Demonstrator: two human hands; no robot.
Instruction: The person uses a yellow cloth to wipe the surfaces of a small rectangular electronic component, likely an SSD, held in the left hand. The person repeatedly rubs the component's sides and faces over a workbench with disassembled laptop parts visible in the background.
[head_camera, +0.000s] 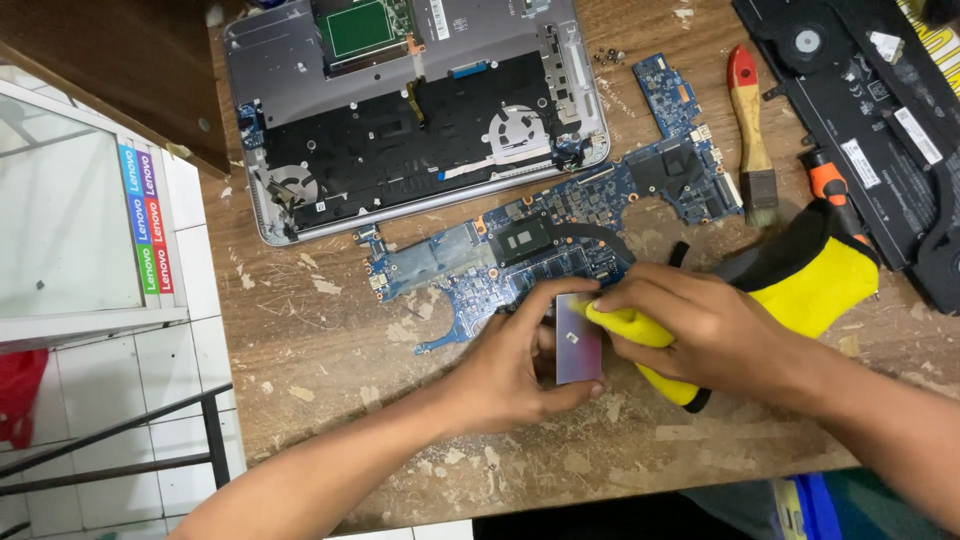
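Now L hand (510, 365) fingers pinch metal plate (578, 340); R hand (700, 325) fingers press yellow cloth (800, 285) on it.

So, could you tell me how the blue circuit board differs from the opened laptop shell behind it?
The blue circuit board is bare, thin and irregular in outline, lying loose on the wooden table; the opened laptop shell is a silver rectangular casing with a black inner panel. The board lies next to the left hand and right hand, whereas the shell lies farther off, untouched. Both rest flat on the table with their insides exposed.
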